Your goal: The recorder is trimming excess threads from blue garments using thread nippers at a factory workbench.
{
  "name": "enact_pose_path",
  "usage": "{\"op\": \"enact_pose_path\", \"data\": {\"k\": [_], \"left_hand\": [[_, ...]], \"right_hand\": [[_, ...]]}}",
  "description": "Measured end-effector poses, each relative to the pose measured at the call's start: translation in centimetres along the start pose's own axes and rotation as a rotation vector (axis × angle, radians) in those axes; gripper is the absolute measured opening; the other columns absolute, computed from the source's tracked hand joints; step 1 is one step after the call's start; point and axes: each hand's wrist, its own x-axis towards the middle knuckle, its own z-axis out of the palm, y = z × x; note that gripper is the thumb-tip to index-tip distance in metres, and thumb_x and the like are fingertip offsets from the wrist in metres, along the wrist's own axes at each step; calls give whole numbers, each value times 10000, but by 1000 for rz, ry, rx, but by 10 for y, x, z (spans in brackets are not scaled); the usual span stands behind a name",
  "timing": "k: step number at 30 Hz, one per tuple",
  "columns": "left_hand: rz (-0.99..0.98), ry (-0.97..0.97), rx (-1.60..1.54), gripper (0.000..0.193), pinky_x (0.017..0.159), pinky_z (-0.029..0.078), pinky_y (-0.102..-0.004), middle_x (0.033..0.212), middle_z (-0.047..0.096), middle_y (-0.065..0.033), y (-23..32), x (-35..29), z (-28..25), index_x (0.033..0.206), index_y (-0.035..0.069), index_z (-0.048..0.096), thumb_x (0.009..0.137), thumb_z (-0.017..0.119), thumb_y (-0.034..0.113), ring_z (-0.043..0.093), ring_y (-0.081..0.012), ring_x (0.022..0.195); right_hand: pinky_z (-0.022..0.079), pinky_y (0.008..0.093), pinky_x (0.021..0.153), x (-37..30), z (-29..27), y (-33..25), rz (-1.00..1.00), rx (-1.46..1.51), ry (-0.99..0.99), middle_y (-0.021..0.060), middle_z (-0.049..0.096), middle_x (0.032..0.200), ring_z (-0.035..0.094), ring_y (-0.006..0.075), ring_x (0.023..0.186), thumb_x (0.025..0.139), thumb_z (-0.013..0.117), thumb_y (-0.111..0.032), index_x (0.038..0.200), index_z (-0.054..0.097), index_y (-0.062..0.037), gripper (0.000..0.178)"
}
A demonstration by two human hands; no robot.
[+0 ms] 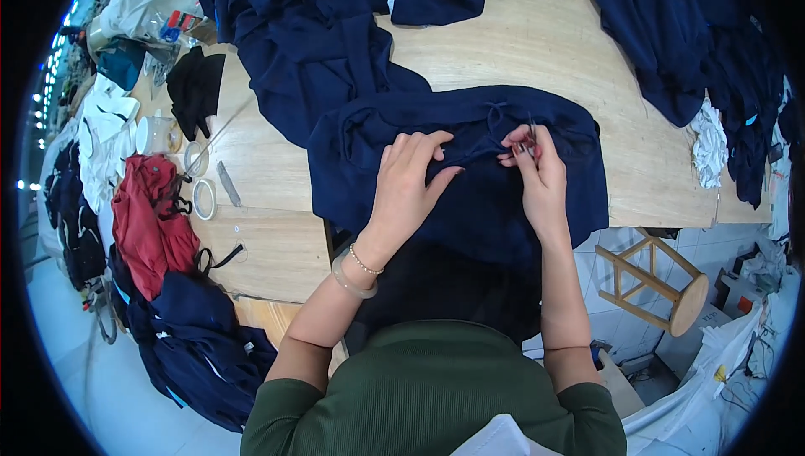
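Note:
A navy garment point(537, 204) lies bunched at the table's near edge and hangs over it. Along its upper fold runs a thin navy drawstring point(495, 112) with a loop in it. My left hand point(407, 179) holds the fabric left of that cord, thumb below and fingers above a fold. Right of the cord, my right hand point(543, 175) has its fingertips pinched together at the fabric. A small thin pointed tool point(532, 123) sticks up from those fingers; its kind is too small to tell.
More navy garments point(319, 45) are heaped behind and at the right. On the left lie a red garment point(155, 221), tape rolls point(204, 199), a grey blade-like strip point(227, 184) and black cloth point(195, 91). A wooden stool point(689, 305) is below the table at right.

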Motion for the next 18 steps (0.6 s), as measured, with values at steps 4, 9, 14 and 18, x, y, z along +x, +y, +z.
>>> {"op": "enact_pose_path", "data": {"k": [4, 9, 14, 18], "left_hand": [[77, -22, 9, 421, 739, 435, -308, 890, 564, -46, 1, 5, -1, 1082, 58, 661, 690, 813, 43, 551, -205, 831], [86, 23, 17, 219, 646, 447, -315, 895, 544, -44, 12, 13, 9, 920, 59, 718, 716, 789, 19, 535, -185, 774], [-21, 134, -101, 96, 584, 488, -259, 874, 581, -62, 19, 5, 16, 930, 5, 662, 846, 677, -40, 581, -152, 666], [-176, 193, -244, 43, 580, 536, -315, 873, 592, -107, 19, 5, 20, 922, -21, 576, 899, 583, -56, 606, -263, 645]], "right_hand": [[539, 281, 812, -6, 0, 8, 21, 120, -7, 82, 616, 996, 611, 124, 907, 1009, 488, -45, 1067, 556, 9, 104], [541, 278, 808, -2, 3, 7, 19, 106, -1, 79, 619, 994, 616, 121, 894, 1015, 490, -59, 1068, 558, 11, 111], [542, 275, 800, 1, 4, 3, 66, 121, 0, 82, 621, 998, 626, 129, 875, 1015, 487, -57, 1076, 561, 11, 118], [530, 267, 760, 4, 3, -3, 88, 98, 1, 84, 616, 982, 623, 142, 852, 1009, 495, -55, 1119, 559, 2, 140]]}}
